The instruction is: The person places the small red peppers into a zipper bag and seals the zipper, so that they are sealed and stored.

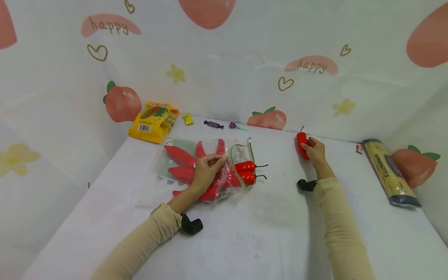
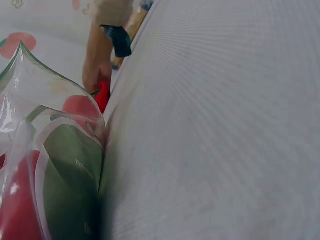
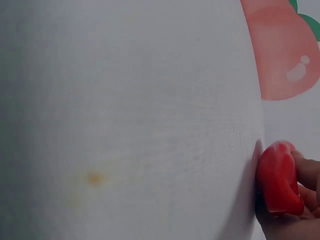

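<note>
A clear zip bag [image 1: 232, 155] with a green edge lies on the table, its mouth to the right. Several red chili peppers [image 1: 180, 156] are inside, and two with dark stems poke out at the mouth. My left hand [image 1: 206, 171] pinches the upper film of the bag near the mouth. In the left wrist view the bag's film [image 2: 55, 92] stands raised, with a green printed panel [image 2: 72, 175] beneath. To the right, my right hand [image 1: 316, 151] grips a single red chili pepper [image 1: 301, 146] between thumb and fingers, stem pointing away. The right wrist view shows this pepper [image 3: 277, 180] close up.
Toward the back left stands a yellow snack bag [image 1: 148, 123]. A yellow wrapped candy [image 1: 188, 119], a purple wrapped candy [image 1: 213, 124] and a lollipop [image 1: 233, 125] line the back edge. At right lie a spaghetti pack [image 1: 390, 173] and a small wrapped sweet [image 1: 359, 148].
</note>
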{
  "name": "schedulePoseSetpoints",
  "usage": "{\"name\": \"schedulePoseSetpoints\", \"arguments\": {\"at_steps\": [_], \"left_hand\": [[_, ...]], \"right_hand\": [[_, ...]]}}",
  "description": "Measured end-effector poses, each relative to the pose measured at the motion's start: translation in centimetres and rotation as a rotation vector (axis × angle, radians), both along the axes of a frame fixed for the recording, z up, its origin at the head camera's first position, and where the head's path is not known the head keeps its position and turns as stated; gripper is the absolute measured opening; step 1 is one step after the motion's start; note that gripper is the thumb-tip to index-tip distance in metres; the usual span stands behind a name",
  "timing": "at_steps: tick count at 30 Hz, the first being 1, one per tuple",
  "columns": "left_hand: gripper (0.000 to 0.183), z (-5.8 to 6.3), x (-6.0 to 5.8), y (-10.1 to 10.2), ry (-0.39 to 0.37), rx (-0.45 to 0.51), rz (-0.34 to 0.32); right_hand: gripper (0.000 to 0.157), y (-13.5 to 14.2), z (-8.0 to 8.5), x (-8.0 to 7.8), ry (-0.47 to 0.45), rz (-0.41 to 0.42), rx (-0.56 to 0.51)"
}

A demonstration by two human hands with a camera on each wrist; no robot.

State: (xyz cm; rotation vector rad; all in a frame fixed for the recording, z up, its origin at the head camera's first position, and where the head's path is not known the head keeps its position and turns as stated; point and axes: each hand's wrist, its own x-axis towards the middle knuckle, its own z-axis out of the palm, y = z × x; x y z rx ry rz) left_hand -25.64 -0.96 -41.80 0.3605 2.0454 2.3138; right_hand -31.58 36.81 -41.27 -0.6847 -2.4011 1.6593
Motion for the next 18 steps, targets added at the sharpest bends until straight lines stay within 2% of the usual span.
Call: {"name": "schedulePoseSetpoints", "arguments": {"at_steps": [4,8,13,18], "left_hand": [[0.026,0.2,0.0,0.0,0.006,-0.004,-0.003],[0.027,0.2,0.0,0.0,0.007,-0.007,0.003],[0.025,0.1,0.0,0.0,0.013,-0.012,0.015],[0.024,0.0,0.1,0.0,0.01,-0.006,0.012]], "right_hand": [[0.055,0.2,0.0,0.1,-0.006,-0.001,0.016],[0.054,0.2,0.2,0.2,-0.02,-0.025,-0.013],[0.056,-0.3,0.7,0.4,-0.014,-0.092,-0.099],[0.055,-0.4,1.1,1.0,0.014,-0.225,-0.234]]}}
